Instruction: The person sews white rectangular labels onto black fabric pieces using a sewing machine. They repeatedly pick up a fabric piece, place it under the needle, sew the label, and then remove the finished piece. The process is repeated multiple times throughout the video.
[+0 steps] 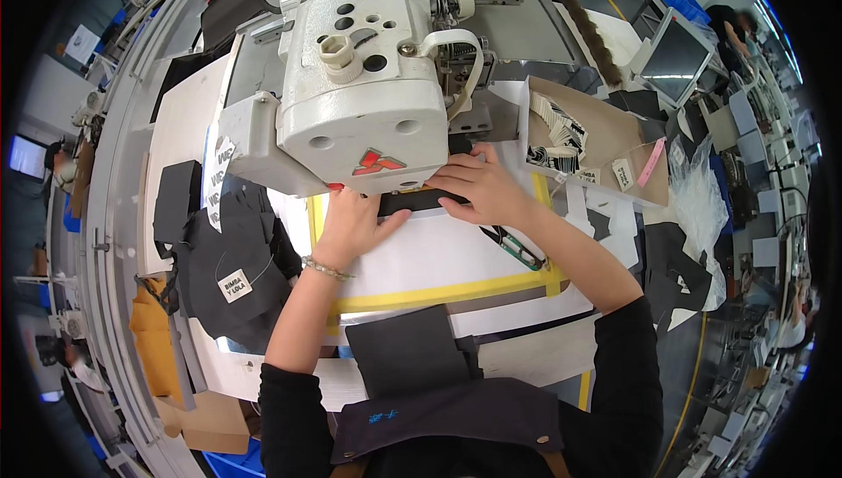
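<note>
A black strip of sheet material [412, 204] lies on the white work surface [421, 254] below the head of a white sewing machine [360, 92]. My left hand [351, 222] rests at the strip's left end, thumb stretched out along it; the machine head hides its fingertips. From the right, my right hand [485, 187] reaches over the strip with fingers spread and thumb at its near edge. The needle area is hidden by the machine head. Green-handled thread snips [516, 248] lie beside my right forearm.
Yellow tape [430, 294] borders the white surface. An open cardboard box [645, 181] with woven labels stands right. Black pieces [232, 276] are piled at left, one with a white label. Another black piece [408, 351] lies at the near edge. A clear plastic bag [700, 206] sits far right.
</note>
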Tool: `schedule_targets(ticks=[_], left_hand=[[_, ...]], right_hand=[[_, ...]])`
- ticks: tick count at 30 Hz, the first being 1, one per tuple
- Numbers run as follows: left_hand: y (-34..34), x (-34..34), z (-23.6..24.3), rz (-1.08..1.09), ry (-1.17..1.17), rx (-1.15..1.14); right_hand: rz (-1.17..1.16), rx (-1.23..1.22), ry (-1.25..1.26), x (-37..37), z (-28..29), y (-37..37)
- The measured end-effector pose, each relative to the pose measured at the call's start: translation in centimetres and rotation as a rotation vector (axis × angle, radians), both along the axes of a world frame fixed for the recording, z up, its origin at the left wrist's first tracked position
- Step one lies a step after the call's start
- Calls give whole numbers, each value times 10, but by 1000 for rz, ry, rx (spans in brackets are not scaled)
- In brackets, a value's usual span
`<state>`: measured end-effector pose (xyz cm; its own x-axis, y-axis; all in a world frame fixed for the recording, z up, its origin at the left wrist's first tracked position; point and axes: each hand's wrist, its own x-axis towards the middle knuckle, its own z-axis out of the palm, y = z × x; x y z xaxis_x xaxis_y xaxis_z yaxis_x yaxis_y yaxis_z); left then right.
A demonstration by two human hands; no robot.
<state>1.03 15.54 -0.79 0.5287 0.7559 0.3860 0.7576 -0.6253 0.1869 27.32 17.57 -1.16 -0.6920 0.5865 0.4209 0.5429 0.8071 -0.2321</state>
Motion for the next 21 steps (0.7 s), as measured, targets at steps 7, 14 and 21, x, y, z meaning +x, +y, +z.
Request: schedule_targets(ticks=[7,14,21], left_hand=[[-1,-2,-5,29,17,-248],[-14,-26,-4,58,26,-178],[-27,-47,7,71,27,-210]], right_hand=[[59,-18,-31,12,4,1],[152,-80,-60,-5,3,-6],[184,-122,-48,-20,7,-13]])
